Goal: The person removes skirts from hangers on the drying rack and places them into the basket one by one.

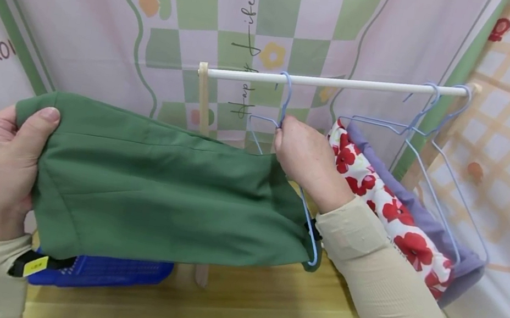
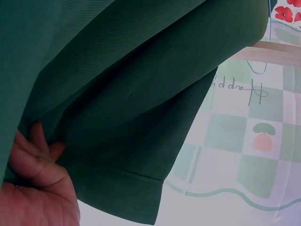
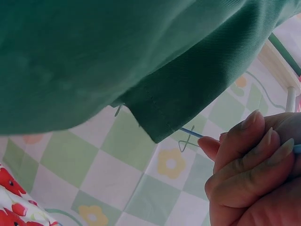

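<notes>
A green garment [image 1: 153,198] with stitched seams stretches sideways between the two hands. My left hand [image 1: 6,164] pinches its far left end, thumb on the front and fingers behind the cloth. The garment's right end passes through a light blue wire hanger [image 1: 287,97], whose hook is over the white rail [image 1: 347,84]. Just below that hook, my right hand [image 1: 307,159] grips the hanger's neck; its curled fingers show around the wire [image 3: 296,149] in the right wrist view. From the left wrist view, a loose hem of the garment [image 2: 117,193] hangs beyond the left fingers.
Farther right on the rail, blue hangers [image 1: 432,209] carry a white cloth with red flowers [image 1: 397,210] and a purple cloth [image 1: 463,281]. A blue plastic basket [image 1: 116,277] sits on the wooden table [image 1: 220,315], partly under the green garment. Patterned curtains [image 1: 278,12] surround the rack.
</notes>
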A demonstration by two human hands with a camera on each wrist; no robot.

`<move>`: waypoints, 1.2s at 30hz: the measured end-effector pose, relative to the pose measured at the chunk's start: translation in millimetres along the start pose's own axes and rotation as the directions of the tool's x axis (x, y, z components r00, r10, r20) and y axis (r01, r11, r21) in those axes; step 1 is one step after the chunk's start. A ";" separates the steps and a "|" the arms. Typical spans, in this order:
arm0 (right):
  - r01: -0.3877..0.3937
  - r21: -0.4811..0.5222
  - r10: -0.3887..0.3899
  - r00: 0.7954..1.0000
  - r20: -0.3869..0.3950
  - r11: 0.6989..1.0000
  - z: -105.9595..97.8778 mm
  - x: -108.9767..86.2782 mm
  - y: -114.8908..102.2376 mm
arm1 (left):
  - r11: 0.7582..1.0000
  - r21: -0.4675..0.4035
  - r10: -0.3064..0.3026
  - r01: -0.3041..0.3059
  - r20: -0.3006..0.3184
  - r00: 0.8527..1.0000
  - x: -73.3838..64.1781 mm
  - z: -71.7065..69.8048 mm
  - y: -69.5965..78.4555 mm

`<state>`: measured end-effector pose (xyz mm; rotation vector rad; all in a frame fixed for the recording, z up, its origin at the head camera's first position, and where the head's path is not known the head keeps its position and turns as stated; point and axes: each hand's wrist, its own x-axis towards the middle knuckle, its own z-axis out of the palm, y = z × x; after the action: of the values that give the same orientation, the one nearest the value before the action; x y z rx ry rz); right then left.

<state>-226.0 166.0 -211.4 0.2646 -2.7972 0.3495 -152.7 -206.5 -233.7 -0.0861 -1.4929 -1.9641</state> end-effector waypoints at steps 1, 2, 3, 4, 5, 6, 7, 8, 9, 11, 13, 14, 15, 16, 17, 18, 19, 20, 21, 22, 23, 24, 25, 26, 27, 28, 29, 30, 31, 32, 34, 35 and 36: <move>-0.001 0.000 0.001 1.000 0.000 1.000 -0.1 -0.1 0.0 | 1.000 0.004 -0.002 0.002 -0.002 1.000 0.2 -0.5 0.4; -0.001 -0.002 0.001 1.000 -0.001 1.000 -0.2 -0.2 0.0 | 1.000 0.008 -0.002 0.002 -0.003 1.000 0.5 -1.0 0.7; -0.001 -0.003 0.001 1.000 -0.002 1.000 -0.2 -0.2 -0.1 | 1.000 0.008 -0.003 0.003 -0.005 1.000 0.9 -1.5 1.0; -0.001 -0.004 0.001 1.000 -0.002 1.000 -0.2 -0.2 -0.2 | 1.000 0.010 -0.005 0.005 -0.008 1.000 1.3 -2.2 1.4; -0.002 -0.005 0.002 1.000 -0.001 1.000 -0.3 -0.1 -0.2 | 1.000 0.010 -0.005 0.005 -0.012 1.000 1.6 -2.8 1.7; -0.001 -0.007 0.001 1.000 0.000 1.000 -0.3 -0.1 -0.3 | 1.000 0.010 -0.005 0.005 -0.015 1.000 2.1 -3.3 1.8; -0.003 -0.007 0.003 1.000 0.003 1.000 -0.3 -0.1 -0.4 | 1.000 0.012 -0.003 0.003 -0.018 1.000 2.6 -4.1 1.8; -0.005 -0.007 0.005 1.000 0.006 1.000 -0.4 -0.1 -0.5 | 1.000 0.009 -0.002 0.002 -0.021 1.000 3.1 -4.9 1.8; -0.008 -0.007 0.008 1.000 0.009 1.000 -0.5 -0.1 -0.6 | 1.000 0.006 -0.001 0.001 -0.023 1.000 3.5 -5.6 1.8; -0.012 -0.005 0.012 1.000 0.013 1.000 -0.6 -0.1 -0.7 | 1.000 -0.002 0.002 -0.002 -0.026 1.000 4.4 -6.7 1.9; -0.016 -0.001 0.016 1.000 0.013 1.000 -0.5 -0.2 -0.6 | 1.000 -0.005 -0.001 0.001 -0.026 1.000 4.8 -7.4 2.2; -0.015 -0.001 0.015 1.000 0.009 1.000 -0.4 -0.2 -0.5 | 1.000 -0.009 -0.007 0.007 -0.026 1.000 4.9 -7.4 2.6; -0.015 -0.001 0.015 1.000 0.005 1.000 -0.3 -0.2 -0.4 | 1.000 -0.012 -0.012 0.012 -0.026 1.000 4.8 -7.0 3.0; -0.014 -0.001 0.014 1.000 0.000 1.000 -0.2 -0.2 -0.5 | 1.000 -0.015 -0.018 0.017 -0.026 0.999 4.6 -6.6 3.2; -0.013 -0.003 0.013 1.000 -0.006 1.000 0.0 -0.2 -0.4 | 1.000 -0.017 -0.019 0.018 -0.025 1.000 4.3 -6.1 3.4; -0.013 -0.003 0.013 1.000 -0.010 1.000 0.1 -0.2 -0.4 | 1.000 -0.015 -0.024 0.023 -0.024 0.999 3.7 -5.3 3.5; -0.013 -0.004 0.013 1.000 -0.012 1.000 0.2 -0.2 -0.5 | 0.999 -0.015 -0.030 0.030 -0.021 0.999 2.9 -4.5 3.5; -0.013 -0.005 0.013 1.000 -0.014 1.000 0.3 -0.2 -0.5 | 0.999 -0.019 -0.036 0.036 -0.015 0.999 2.2 -3.6 3.2; -0.014 -0.006 0.014 1.000 -0.016 1.000 0.3 -0.3 -0.6 | 0.999 -0.023 -0.039 0.039 -0.010 0.999 1.3 -2.8 2.6; -0.015 -0.007 0.015 1.000 -0.018 1.000 0.2 -0.5 -0.8 | 0.999 -0.024 -0.041 0.041 -0.003 0.999 0.6 -2.0 1.9; -0.016 -0.007 0.016 1.000 -0.018 1.000 0.3 -0.5 -0.6 | 0.999 -0.028 -0.040 0.040 0.006 0.999 -0.1 -1.2 1.1; -0.017 -0.007 0.016 1.000 -0.018 1.000 0.2 -0.5 -0.6 | 0.998 -0.034 -0.044 0.044 0.014 0.999 -0.6 -0.5 0.3; -0.016 -0.007 0.016 1.000 -0.018 1.000 0.1 -0.6 -0.8 | 0.998 -0.049 -0.045 0.046 0.024 0.999 -0.9 0.3 -0.5; -0.016 -0.008 0.016 1.000 -0.019 1.000 0.0 -0.7 -0.8 | 0.997 -0.064 -0.047 0.049 0.036 0.998 -1.1 0.9 -1.3; -0.016 -0.009 0.016 1.000 -0.020 1.000 0.0 -0.7 -0.8 | 0.996 -0.076 -0.045 0.048 0.045 0.998 -1.1 2.0 -2.0; -0.016 -0.010 0.016 1.000 -0.020 1.000 -0.2 -0.9 -0.9 | 0.995 -0.090 -0.044 0.049 0.060 0.997 -1.2 3.2 -2.6; -0.018 -0.010 0.017 1.000 -0.020 1.000 -0.3 -1.0 -0.8 | 0.993 -0.103 -0.044 0.052 0.074 0.996 -1.4 4.5 -3.1; -0.019 -0.011 0.019 1.000 -0.020 1.000 -0.4 -1.1 -0.7 | 0.992 -0.114 -0.046 0.057 0.092 0.995 -1.7 6.1 -3.4; -0.020 -0.011 0.020 1.000 -0.019 1.000 -0.5 -1.1 -0.6 | 0.991 -0.122 -0.048 0.061 0.108 0.993 -2.4 7.9 -3.7; -0.020 -0.011 0.020 1.000 -0.020 1.000 -0.5 -1.1 -0.2 | 0.990 -0.123 -0.047 0.063 0.125 0.991 -3.1 10.0 -4.0; -0.019 -0.012 0.019 1.000 -0.020 1.000 -0.4 -1.0 0.3 | 0.990 -0.123 -0.045 0.064 0.154 0.987 -4.8 14.7 -4.2; -0.018 -0.011 0.018 1.000 -0.019 1.000 -0.3 -0.8 0.7 | 0.991 -0.120 -0.045 0.065 0.168 0.985 -5.7 17.1 -4.2; -0.017 -0.010 0.017 1.000 -0.017 1.000 -0.3 -0.7 1.0 | 0.991 -0.117 -0.044 0.066 0.180 0.983 -6.7 19.5 -4.0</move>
<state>-225.5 167.1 -211.5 0.2344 -2.7849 0.3399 -156.1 -185.8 -233.2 -0.2818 -1.4973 -2.1396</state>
